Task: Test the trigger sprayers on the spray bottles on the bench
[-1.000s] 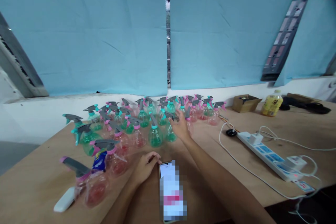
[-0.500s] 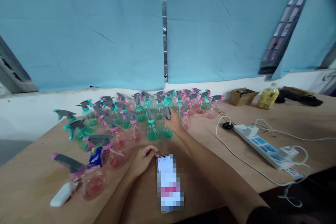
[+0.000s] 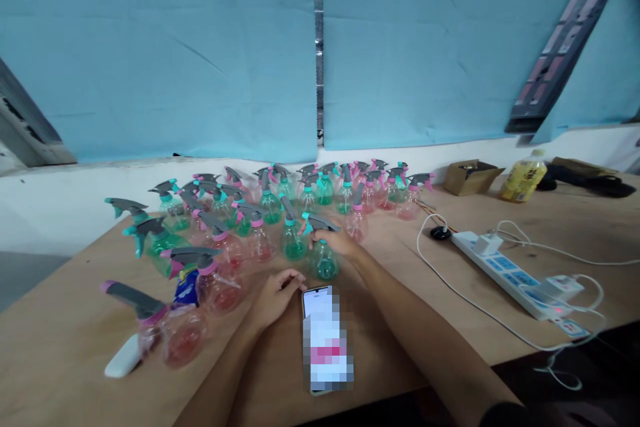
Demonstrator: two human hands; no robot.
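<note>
Several small spray bottles, green and pink with grey triggers, stand crowded on a wooden table (image 3: pixel 75 340). My right hand (image 3: pixel 336 241) is wrapped round the neck of one green spray bottle (image 3: pixel 323 260), which stands near the front of the group. My left hand (image 3: pixel 276 298) rests on the table with its fingers curled, touching the top left corner of a phone (image 3: pixel 326 337) that lies flat in front of me.
A white power strip (image 3: pixel 515 275) with plugs and white cables lies to the right. Behind it are a small cardboard box (image 3: pixel 470 177), a yellow drink bottle (image 3: pixel 523 177) and a dark item. A white oblong object (image 3: pixel 123 355) lies at the front left.
My right hand closed on a green spray bottle in the group and drew it toward me. The left hand stayed by the phone.
</note>
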